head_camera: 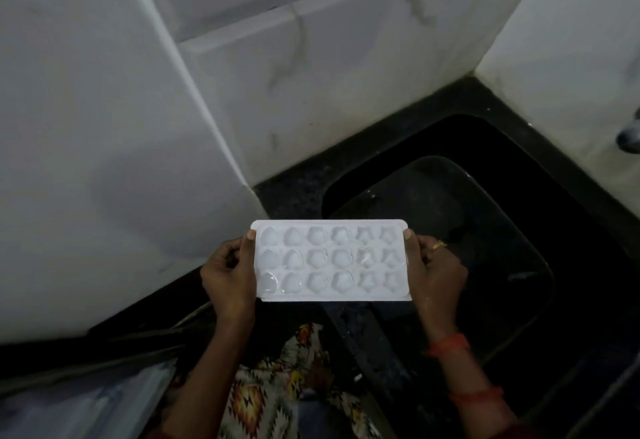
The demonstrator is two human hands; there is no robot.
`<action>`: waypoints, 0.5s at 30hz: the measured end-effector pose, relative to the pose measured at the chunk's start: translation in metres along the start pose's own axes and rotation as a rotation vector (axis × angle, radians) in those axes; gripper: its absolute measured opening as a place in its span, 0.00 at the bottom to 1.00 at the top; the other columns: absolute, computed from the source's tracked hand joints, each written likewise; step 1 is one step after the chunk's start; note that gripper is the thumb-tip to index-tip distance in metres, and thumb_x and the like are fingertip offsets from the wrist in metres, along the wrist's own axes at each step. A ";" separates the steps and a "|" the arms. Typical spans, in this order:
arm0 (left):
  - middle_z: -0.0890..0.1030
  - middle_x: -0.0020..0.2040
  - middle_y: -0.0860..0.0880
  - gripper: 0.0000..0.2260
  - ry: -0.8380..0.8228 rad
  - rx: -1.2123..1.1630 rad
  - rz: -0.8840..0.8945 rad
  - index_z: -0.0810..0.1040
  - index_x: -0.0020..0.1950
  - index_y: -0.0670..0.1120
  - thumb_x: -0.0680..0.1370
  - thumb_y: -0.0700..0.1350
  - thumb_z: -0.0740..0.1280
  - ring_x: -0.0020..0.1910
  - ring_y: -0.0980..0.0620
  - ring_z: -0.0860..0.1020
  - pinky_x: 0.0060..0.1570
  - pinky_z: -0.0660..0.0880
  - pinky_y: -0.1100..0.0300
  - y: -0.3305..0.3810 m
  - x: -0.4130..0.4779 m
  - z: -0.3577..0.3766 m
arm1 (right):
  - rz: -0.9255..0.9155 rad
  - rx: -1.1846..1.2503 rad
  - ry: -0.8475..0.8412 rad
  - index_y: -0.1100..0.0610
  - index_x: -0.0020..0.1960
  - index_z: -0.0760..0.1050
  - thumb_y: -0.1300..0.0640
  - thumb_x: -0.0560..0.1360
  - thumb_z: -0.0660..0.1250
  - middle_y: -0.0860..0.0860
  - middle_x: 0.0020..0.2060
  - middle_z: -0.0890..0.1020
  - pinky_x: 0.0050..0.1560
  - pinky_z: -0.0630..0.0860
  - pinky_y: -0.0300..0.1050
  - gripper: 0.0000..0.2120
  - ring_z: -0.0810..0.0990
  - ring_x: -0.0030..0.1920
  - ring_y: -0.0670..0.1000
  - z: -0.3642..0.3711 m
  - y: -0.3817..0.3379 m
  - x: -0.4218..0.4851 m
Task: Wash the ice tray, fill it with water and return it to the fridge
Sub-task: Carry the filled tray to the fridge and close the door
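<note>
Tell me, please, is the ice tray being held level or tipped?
Level: the ice tray faces up, with the left hand and right hand gripping its ends.

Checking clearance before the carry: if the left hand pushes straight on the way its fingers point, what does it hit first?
The left hand points right, its grip on the short end of the ice tray. It is already touching the tray; past that comes the right hand at the other end.
</note>
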State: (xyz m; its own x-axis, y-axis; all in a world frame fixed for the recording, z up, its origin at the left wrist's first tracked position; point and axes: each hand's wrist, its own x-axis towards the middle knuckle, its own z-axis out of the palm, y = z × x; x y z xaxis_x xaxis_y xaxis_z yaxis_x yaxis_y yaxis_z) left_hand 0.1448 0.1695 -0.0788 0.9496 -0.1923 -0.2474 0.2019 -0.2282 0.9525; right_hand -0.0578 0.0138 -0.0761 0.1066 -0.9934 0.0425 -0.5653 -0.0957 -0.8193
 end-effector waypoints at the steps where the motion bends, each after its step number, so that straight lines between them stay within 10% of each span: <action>1: 0.84 0.36 0.44 0.12 0.012 -0.013 -0.007 0.83 0.41 0.43 0.77 0.51 0.72 0.34 0.53 0.79 0.36 0.77 0.55 -0.001 0.001 -0.006 | -0.005 0.004 -0.014 0.56 0.42 0.84 0.44 0.79 0.67 0.46 0.30 0.80 0.38 0.67 0.28 0.17 0.79 0.35 0.47 0.004 -0.005 -0.003; 15: 0.82 0.35 0.47 0.12 0.291 -0.125 -0.050 0.83 0.42 0.41 0.78 0.50 0.72 0.33 0.56 0.78 0.33 0.77 0.60 -0.024 -0.007 -0.151 | -0.161 0.069 -0.278 0.57 0.44 0.85 0.50 0.80 0.70 0.47 0.33 0.83 0.39 0.74 0.39 0.12 0.82 0.37 0.47 0.077 -0.058 -0.087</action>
State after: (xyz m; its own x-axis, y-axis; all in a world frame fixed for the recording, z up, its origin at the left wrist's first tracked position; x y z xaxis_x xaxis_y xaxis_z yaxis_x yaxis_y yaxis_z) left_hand 0.1695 0.3201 -0.0737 0.9627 0.1014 -0.2507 0.2612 -0.1078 0.9593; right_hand 0.0283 0.1110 -0.0764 0.4147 -0.9096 0.0246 -0.4675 -0.2361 -0.8519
